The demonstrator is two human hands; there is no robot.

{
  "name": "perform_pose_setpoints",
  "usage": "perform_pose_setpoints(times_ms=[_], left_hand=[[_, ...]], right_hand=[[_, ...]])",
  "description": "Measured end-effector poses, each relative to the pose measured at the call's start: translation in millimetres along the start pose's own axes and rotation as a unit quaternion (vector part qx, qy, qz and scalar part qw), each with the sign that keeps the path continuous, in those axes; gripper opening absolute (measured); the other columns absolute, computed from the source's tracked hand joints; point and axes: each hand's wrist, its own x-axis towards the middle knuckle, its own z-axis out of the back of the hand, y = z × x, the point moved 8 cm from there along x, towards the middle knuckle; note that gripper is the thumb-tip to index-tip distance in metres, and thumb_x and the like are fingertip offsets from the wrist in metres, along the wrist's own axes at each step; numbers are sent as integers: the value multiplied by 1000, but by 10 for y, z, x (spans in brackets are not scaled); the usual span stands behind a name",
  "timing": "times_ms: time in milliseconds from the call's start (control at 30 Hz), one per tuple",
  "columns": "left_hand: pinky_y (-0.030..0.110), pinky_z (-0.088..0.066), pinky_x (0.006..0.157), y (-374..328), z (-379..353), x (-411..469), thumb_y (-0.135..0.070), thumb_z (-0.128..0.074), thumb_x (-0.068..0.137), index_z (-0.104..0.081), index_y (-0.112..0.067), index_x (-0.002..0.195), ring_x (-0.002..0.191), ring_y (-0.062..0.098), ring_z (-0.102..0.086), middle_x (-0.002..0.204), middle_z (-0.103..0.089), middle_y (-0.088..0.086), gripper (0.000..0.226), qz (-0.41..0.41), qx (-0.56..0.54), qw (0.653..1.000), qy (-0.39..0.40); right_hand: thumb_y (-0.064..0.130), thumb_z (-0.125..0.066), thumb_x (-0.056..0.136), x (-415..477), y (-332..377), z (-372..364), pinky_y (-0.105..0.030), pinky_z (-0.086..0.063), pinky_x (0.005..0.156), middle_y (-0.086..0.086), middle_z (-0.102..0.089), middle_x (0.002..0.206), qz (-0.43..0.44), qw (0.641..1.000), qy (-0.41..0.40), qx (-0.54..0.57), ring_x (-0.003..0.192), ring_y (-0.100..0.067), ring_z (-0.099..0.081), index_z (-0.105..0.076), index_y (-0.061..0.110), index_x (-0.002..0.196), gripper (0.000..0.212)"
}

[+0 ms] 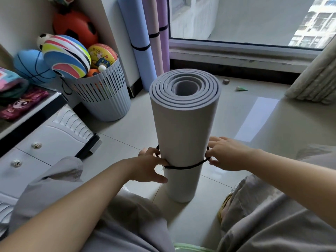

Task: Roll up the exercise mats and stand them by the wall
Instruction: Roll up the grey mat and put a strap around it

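Observation:
A rolled grey exercise mat (183,124) stands upright on the tiled floor in front of me. A thin black elastic band (183,167) circles its lower part. My left hand (151,165) pinches the band at the mat's left side, thumb against the mat. My right hand (225,153) pinches the band on the right side. Against the wall beside the window lean a rolled blue mat (138,39), a rolled pink mat (152,30) and a rolled purple mat (163,33), each with a black band.
A slotted grey basket (107,99) full of balls stands left of the mats. A white drawer unit (45,140) is at my left. A curtain (312,77) hangs at the right; small bits (241,88) lie on the floor by the window sill.

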Motion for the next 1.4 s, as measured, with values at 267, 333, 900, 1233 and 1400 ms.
perform_pose_setpoints(times_ms=[267,333,900,1233,1400], left_hand=[[58,-32,103,9,85,-52,-49,-52,92,-60,-44,116,136,20,-31,135,-43,-22,26,-33,27,983,-181],[59,-34,100,-3,90,-56,-51,-51,92,-62,-45,109,130,18,-38,127,-48,-24,21,-41,1,980,-196],[38,-38,104,-158,98,11,-43,-55,93,-66,-38,111,117,10,-50,137,-46,-17,21,-38,-72,988,-133],[47,-48,92,-4,295,-378,-27,-49,100,-61,-20,112,108,16,-61,119,-65,-1,19,56,-631,753,-178],[45,-55,81,-462,976,-775,-45,-44,98,-59,-19,121,109,23,-61,120,-62,3,38,-34,-630,755,-180]], right_hand=[[13,-65,89,-130,-106,-66,-5,-41,81,28,-64,98,-150,852,-94,493,96,6,-60,-72,30,78,22],[7,-64,89,-154,-131,-187,-21,-47,91,15,-66,108,-192,765,-102,607,104,2,-59,-74,23,78,22],[58,-72,68,-256,27,1977,-33,-21,114,5,-48,135,-70,939,-274,194,136,-18,-26,-56,25,129,70],[54,-78,64,-307,143,1986,-19,-21,100,10,-53,106,-78,915,-353,180,124,-21,-35,-65,19,110,59],[42,-83,66,-240,204,2112,-18,-22,98,7,-55,106,-102,887,-420,161,123,-23,-36,-65,11,113,59]])
